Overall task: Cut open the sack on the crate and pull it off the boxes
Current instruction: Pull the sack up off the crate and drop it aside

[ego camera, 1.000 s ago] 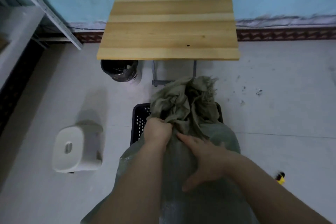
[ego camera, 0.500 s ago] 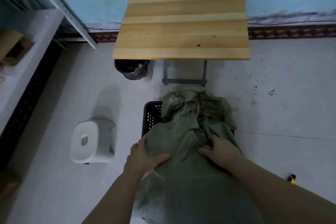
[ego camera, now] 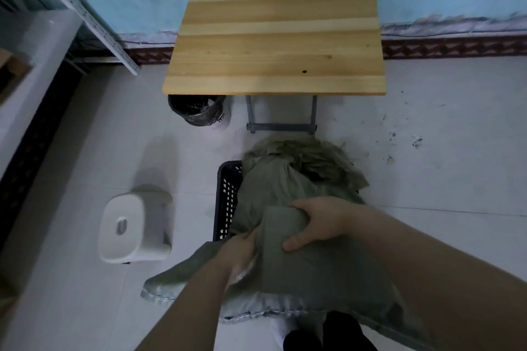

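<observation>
- Our right hand (ego camera: 316, 222) clamps a fold of the sack (ego camera: 308, 268), thumb underneath; our left hand (ego camera: 242, 253) is bunched in the fabric at its 8 o'clock, fingers closed on it.
- The sack lies draped over the black crate (ego camera: 226, 199), frayed mouth at 12 o'clock, stitched hem toward us at 6.
- We judge it best to pull evenly toward 6 o'clock, both hands together, so the crate stays put.
- No boxes show yet; the fabric hides them.
- The white stool (ego camera: 128, 229) sits at 9 o'clock, the wooden table (ego camera: 273, 23) and bin (ego camera: 196, 110) at 12, all clear of our pull.
</observation>
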